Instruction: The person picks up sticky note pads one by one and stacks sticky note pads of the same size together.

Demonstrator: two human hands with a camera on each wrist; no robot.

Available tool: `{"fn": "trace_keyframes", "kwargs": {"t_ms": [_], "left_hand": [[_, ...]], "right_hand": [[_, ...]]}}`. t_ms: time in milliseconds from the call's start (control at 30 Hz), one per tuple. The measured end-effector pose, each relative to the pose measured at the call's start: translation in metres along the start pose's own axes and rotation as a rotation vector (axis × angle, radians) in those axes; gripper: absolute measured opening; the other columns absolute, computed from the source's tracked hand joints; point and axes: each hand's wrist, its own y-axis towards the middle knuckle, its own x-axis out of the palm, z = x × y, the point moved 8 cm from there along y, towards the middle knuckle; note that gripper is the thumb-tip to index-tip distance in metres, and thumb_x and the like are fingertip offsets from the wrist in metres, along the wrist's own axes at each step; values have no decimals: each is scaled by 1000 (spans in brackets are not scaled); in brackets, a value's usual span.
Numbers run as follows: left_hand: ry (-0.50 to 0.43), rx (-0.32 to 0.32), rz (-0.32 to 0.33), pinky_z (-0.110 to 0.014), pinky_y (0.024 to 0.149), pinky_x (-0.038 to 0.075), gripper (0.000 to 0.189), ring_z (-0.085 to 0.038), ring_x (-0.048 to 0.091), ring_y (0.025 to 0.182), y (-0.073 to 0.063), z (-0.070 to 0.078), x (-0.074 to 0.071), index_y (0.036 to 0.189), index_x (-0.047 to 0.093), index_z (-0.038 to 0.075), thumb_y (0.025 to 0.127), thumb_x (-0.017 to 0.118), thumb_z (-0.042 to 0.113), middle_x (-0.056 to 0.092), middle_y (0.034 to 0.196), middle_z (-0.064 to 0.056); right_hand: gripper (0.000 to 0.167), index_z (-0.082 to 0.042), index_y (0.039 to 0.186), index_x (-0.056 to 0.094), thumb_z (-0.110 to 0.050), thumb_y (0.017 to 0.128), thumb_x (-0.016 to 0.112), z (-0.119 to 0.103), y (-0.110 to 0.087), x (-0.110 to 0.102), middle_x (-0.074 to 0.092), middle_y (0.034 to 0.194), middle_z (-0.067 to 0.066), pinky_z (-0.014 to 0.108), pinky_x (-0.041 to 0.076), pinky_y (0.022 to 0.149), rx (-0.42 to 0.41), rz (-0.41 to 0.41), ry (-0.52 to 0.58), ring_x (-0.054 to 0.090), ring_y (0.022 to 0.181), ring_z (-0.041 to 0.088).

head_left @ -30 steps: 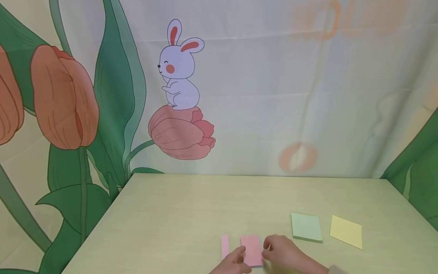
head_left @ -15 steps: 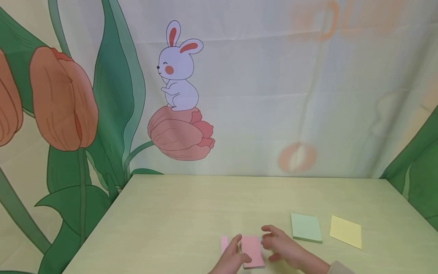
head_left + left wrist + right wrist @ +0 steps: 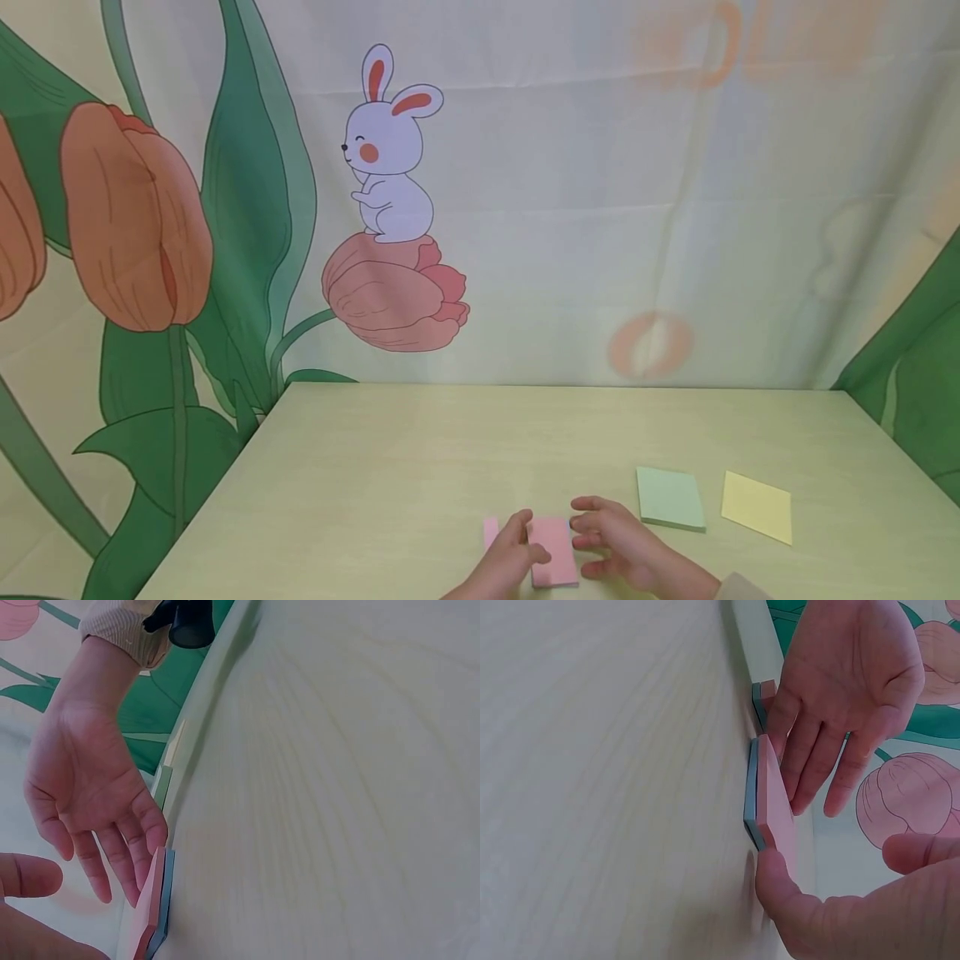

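Note:
A pink sticky-note pad (image 3: 558, 568) lies at the table's near side. The right wrist view shows a blue pad (image 3: 751, 791) directly beneath it, their edges slightly offset. My left hand (image 3: 504, 560) is at the stack's left side, fingers extended along the edge and thumb reaching over the pink top. On the opposite side, my right hand (image 3: 626, 546) has its fingers loosely spread, fingertips right at the stack's right edge. Partly hidden behind the left hand is a narrow pink pad (image 3: 491, 530), with blue beneath it in the right wrist view.
To the right of the stack lie a light green sticky-note pad (image 3: 670, 498) and, farther right, a yellow one (image 3: 757, 508) turned at an angle. A printed curtain (image 3: 540, 250) with a rabbit and tulips hangs behind the table's far edge.
The right hand's bent fingers have straightened and spread beside the stack. The left hand's fingers have extended forward along the left edge. The pink pad has shifted very little.

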Motion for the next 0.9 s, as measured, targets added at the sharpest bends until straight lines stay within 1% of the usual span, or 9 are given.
{"fn": "trace_keyframes", "kwargs": {"t_ms": [133,267,467,533,600,800,900], "left_hand": [[-5,-6,-17,-63,99,13,69,-51,12,126,0,1,1,135,17,-10,77,51,9,14,138,-37],[-8,-6,-20,-62,100,13,68,-50,13,126,0,3,1,134,17,-11,78,51,8,14,138,-36],[22,-2,-4,-60,100,18,67,-50,16,125,1,4,0,134,20,-11,78,51,8,17,137,-36],[14,-6,-9,-59,99,20,66,-50,16,125,1,3,0,134,19,-11,78,51,8,16,137,-36],[7,-5,-12,-59,99,22,66,-50,16,125,1,3,0,134,20,-10,78,51,7,16,137,-36],[3,2,-3,-58,98,24,64,-50,16,125,2,4,0,132,22,-11,77,50,5,18,137,-36],[3,10,4,-58,97,25,63,-49,16,126,2,5,0,132,23,-12,77,50,3,18,137,-36]], "right_hand": [[52,5,129,31,-12,83,49,0,0,2,40,125,23,33,48,62,4,-1,16,47,88,22],[50,4,128,32,-12,83,47,0,0,3,40,123,21,32,47,61,10,2,38,48,85,21],[48,4,126,33,-11,82,47,1,-1,4,42,120,18,33,47,61,16,4,62,47,84,20],[49,3,126,34,-11,82,47,1,-1,4,42,121,18,34,46,62,14,3,72,47,84,20],[49,3,126,34,-11,81,47,2,-1,4,42,121,18,35,45,63,17,6,85,47,85,20],[49,3,126,33,-11,81,46,2,-3,7,41,113,18,37,46,67,27,13,130,44,91,24],[49,3,127,33,-10,81,45,2,-4,8,39,114,19,39,47,68,29,16,152,42,96,26]]}}
